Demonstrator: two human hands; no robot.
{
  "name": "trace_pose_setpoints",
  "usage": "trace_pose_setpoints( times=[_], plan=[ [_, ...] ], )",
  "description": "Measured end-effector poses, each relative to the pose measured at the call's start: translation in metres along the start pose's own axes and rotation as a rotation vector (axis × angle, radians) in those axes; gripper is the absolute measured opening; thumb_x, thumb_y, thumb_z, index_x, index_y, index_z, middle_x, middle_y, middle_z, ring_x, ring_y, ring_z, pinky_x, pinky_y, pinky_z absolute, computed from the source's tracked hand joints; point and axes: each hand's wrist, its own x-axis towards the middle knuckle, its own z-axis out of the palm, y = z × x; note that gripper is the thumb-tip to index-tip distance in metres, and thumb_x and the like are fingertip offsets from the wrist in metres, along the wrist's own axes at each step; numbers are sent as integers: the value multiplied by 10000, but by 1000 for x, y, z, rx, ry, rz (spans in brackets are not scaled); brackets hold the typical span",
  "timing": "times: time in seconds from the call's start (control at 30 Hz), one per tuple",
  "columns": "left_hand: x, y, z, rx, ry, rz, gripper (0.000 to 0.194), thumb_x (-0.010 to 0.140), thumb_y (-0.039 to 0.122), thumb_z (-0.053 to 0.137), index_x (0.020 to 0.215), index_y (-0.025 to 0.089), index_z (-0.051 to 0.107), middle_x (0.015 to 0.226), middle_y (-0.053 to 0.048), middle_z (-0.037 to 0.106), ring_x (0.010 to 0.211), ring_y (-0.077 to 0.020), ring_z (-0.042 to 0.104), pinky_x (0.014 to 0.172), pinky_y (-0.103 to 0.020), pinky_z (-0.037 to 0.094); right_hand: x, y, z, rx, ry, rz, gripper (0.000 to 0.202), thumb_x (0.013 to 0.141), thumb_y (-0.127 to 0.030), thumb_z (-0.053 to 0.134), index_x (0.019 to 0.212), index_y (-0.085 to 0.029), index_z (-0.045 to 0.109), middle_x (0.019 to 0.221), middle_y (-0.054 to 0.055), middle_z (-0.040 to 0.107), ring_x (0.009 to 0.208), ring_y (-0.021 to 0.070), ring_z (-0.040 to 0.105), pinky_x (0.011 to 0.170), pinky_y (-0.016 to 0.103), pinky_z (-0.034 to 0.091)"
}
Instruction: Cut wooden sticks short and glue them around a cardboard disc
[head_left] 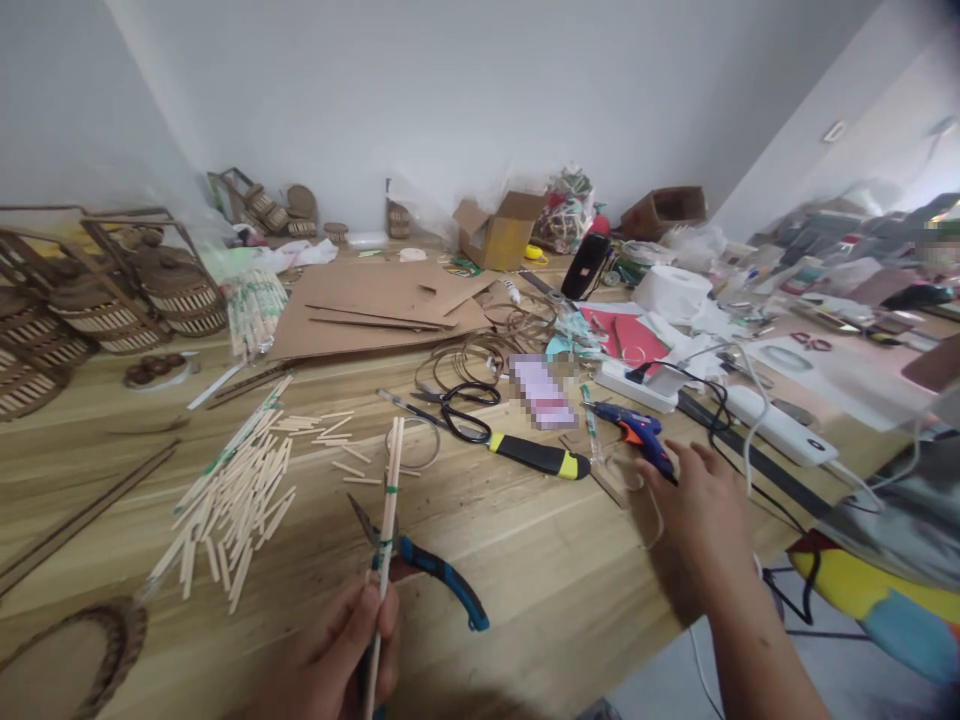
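My left hand [345, 640], at the bottom centre, is closed on wooden chopsticks [391, 490] with green bands, held nearly upright. Just behind them are cutters [450, 582] with blue and black handles; one handle passes behind my left hand, and whether I also grip it is unclear. My right hand [701, 495] is at the handle of a blue glue gun [634, 422] lying on the table. Its thumb and fingers are apart on either side of the handle's lower end. Left of the chopsticks lies a pile of short cut sticks [240, 510].
Black scissors [469, 410] and a yellow-black handled tool [536, 455] lie mid-table. Power strips [780, 425] with cables are at right. Cardboard sheets [367, 300] and a small box [499, 230] are behind. Small woven baskets [176, 285] stand at left, a round woven piece [112, 640] in front.
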Motion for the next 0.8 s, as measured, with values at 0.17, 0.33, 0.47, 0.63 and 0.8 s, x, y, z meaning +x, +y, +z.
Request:
trace_pose_setpoints(
  times=[0.17, 0.33, 0.47, 0.63, 0.8],
  plan=[
    [-1, 7, 7, -35, -16, 55, 580, 683, 754, 675, 703, 197, 514, 582, 57, 440, 541, -99, 401, 523, -210, 321, -41, -94, -30, 524, -331, -238, 385, 857, -522, 523, 1027, -220, 692, 1074, 144, 699, 1011, 313, 614, 860, 455, 482],
    [1, 14, 12, -56, -30, 128, 624, 646, 786, 670, 683, 199, 463, 556, 65, 438, 508, -93, 393, 505, -218, 288, -82, -173, -25, 1044, -1297, -327, 429, 837, -516, 629, 1125, -201, 672, 1098, 107, 695, 979, 253, 628, 797, 375, 487],
    [4, 17, 9, -127, -103, 185, 585, 712, 756, 641, 697, 201, 454, 553, 40, 495, 524, -102, 411, 516, -220, 300, -96, -191, -8, 1450, -1806, -27, 330, 802, -360, 712, 1094, -222, 646, 1025, 34, 679, 890, 207, 657, 818, 378, 489],
    [8, 22, 3, -161, -135, 221, 552, 743, 703, 658, 700, 197, 441, 579, 34, 496, 510, -88, 400, 499, -211, 282, -108, -198, 0, 1690, -1893, 299, 342, 716, -117, 704, 1043, -201, 645, 905, 18, 686, 796, 183, 655, 822, 406, 506],
    [6, 28, 1, -159, -165, 172, 583, 698, 717, 693, 679, 185, 456, 638, 35, 471, 508, -73, 403, 498, -207, 299, -113, -201, -1, 1754, -1908, 379, 276, 672, -139, 704, 946, -166, 689, 878, 35, 679, 822, 174, 624, 831, 350, 492]
  ],
)
